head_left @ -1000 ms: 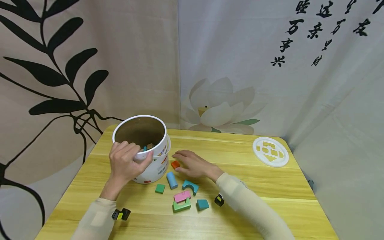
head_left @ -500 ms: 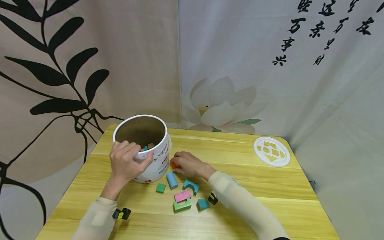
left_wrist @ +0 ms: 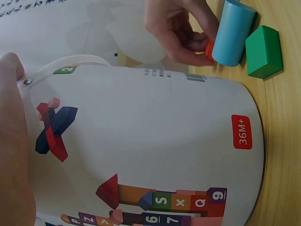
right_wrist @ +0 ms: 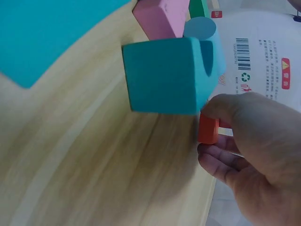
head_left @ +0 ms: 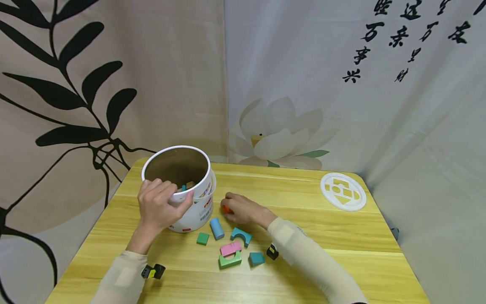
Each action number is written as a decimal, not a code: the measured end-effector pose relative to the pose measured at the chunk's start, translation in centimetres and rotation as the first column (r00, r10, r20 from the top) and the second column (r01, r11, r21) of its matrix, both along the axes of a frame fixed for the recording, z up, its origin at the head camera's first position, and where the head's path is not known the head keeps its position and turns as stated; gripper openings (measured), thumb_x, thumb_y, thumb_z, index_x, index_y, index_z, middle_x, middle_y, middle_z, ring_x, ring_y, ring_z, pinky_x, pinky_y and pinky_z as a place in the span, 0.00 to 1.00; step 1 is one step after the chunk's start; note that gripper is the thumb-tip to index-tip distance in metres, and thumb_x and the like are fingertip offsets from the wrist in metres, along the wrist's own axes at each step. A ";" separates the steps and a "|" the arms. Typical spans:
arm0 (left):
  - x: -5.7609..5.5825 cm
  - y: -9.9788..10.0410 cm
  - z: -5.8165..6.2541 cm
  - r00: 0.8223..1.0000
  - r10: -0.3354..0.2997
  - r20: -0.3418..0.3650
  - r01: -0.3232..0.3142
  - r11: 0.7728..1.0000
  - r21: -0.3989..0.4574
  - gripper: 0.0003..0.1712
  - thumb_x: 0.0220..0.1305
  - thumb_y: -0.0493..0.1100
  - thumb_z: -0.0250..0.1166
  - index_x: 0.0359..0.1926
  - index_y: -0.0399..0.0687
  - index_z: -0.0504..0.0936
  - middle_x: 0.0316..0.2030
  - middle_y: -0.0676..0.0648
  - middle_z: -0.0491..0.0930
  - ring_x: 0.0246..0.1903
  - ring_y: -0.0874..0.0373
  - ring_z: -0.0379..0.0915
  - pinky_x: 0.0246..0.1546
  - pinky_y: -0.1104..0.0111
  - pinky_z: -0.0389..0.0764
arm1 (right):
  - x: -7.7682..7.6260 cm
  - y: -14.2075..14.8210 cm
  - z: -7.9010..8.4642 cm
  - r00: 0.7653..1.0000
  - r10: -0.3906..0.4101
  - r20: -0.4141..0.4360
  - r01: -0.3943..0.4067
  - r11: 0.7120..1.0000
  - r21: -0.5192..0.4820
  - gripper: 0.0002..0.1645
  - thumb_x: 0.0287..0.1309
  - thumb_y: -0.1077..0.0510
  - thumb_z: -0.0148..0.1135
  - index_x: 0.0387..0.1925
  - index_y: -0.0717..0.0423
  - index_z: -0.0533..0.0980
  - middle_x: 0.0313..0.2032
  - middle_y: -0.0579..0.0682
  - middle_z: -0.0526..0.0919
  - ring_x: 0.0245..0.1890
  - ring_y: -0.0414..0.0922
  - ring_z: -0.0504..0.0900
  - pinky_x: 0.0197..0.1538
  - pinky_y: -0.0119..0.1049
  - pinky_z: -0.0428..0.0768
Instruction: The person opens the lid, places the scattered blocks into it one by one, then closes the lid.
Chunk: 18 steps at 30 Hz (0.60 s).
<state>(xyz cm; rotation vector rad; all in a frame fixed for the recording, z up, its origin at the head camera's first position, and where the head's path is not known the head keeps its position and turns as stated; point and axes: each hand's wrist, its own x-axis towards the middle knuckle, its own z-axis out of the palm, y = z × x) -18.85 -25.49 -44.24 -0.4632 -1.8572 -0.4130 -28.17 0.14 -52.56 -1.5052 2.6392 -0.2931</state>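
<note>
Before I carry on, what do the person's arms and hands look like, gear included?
The left hand and right hand wear no gloves. The left sleeve and right sleeve are cream; the right bears small marks, unreadable here. The left wrist camera and right wrist camera are boxy and black with yellow patches.

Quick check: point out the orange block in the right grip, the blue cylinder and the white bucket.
Orange block (right_wrist: 208, 130), right wrist view: the face toward the camera.
Blue cylinder (head_left: 217, 229), head view: its curved side.
White bucket (left_wrist: 136, 129), left wrist view: its outer wall.
</note>
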 end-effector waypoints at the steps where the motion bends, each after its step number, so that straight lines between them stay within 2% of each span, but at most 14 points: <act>1: 0.0 0.0 0.0 1.000 0.000 0.001 0.000 1.000 0.001 0.27 0.51 0.59 0.64 0.10 0.48 0.66 0.08 0.51 0.67 0.13 0.52 0.60 0.23 0.54 0.59 | 0.0 0.2 0.0 1.000 -0.005 0.003 0.005 1.000 -0.002 0.16 0.65 0.54 0.67 0.52 0.54 0.82 0.44 0.46 0.76 0.38 0.38 0.75 0.45 0.31 0.79; 12: 0.1 0.0 0.2 1.000 0.001 0.005 -0.001 1.000 -0.001 0.27 0.50 0.58 0.64 0.09 0.48 0.65 0.07 0.51 0.66 0.13 0.53 0.59 0.22 0.54 0.60 | 0.3 2.7 1.6 1.000 -0.015 -0.020 0.013 0.997 -0.082 0.17 0.59 0.54 0.67 0.49 0.54 0.82 0.42 0.45 0.77 0.36 0.38 0.75 0.41 0.30 0.78; 18: 0.0 0.0 0.0 1.000 -0.002 0.000 0.002 1.000 0.004 0.26 0.49 0.58 0.64 0.09 0.48 0.65 0.07 0.51 0.66 0.13 0.53 0.59 0.22 0.54 0.59 | 0.6 4.0 2.8 0.999 -0.042 0.021 0.045 0.989 -0.140 0.18 0.60 0.56 0.68 0.51 0.56 0.81 0.44 0.46 0.77 0.38 0.38 0.76 0.43 0.31 0.81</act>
